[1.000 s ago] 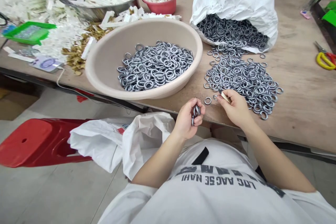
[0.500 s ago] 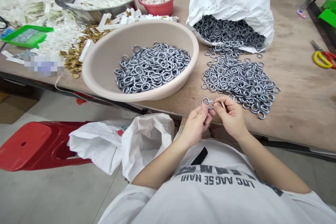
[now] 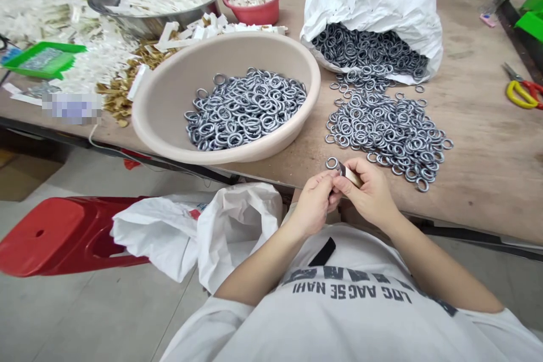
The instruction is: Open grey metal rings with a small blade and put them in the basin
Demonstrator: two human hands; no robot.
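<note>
Pale strip [image 3: 351, 175], pinched in the right hand [image 3: 367, 195], now touches the closed left hand [image 3: 313, 206]; steel ring [image 3: 331, 163] lies beside.

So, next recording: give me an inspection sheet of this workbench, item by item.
surface: scuffed wooden table top.
job's things: grey metal rings heaped on the table, more in a beige basin and spilling from a white sack; one loose ring lies near the hands.
clutter: steel bowl, red bowl, green tray, yellow-handled scissors, brown flakes.
hands: right hand pinches a beige strip; left hand presses against it, its hold hidden.
cables: thin white cable over the table's edge.
surroundings: red plastic stool and white plastic bag beside the person.
</note>
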